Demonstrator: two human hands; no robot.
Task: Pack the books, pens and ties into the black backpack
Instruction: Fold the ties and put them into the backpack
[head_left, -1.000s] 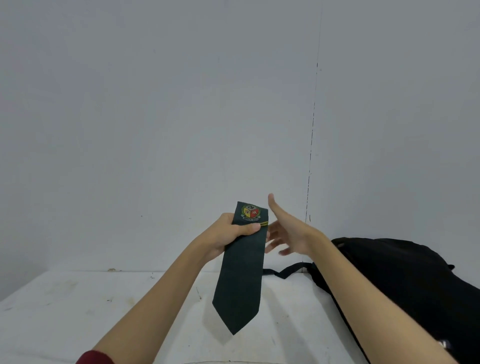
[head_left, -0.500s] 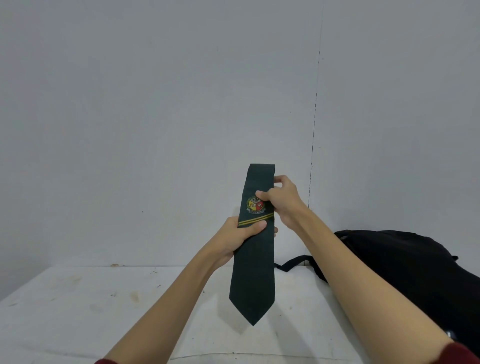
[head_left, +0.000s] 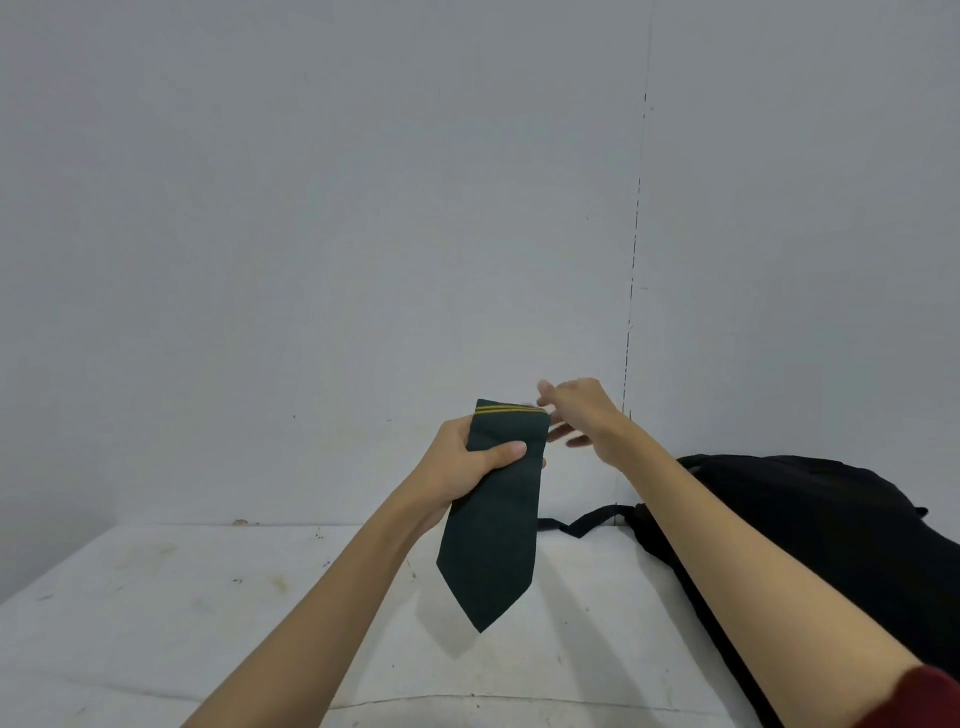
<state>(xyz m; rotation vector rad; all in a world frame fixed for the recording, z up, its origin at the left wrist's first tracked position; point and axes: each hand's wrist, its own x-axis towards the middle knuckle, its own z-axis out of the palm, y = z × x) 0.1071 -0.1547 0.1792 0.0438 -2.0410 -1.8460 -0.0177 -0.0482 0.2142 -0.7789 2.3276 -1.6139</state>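
Observation:
A dark green tie (head_left: 491, 540) with two yellow stripes at its folded top hangs point down above the table. My left hand (head_left: 467, 467) grips it near the fold, thumb across the front. My right hand (head_left: 576, 410) hovers just right of the fold with its fingers spread and blurred, holding nothing. The black backpack (head_left: 831, 525) lies on the table at the right, partly behind my right forearm. No books or pens are in view.
A white table (head_left: 208, 613) with a few stains runs across the bottom, against a plain grey wall. A black strap (head_left: 582, 525) of the backpack trails left along the table's back edge.
My right hand let go of the tie's upper end, which is now folded down out of sight behind the tie. The crest no longer shows. My left hand kept its grip.

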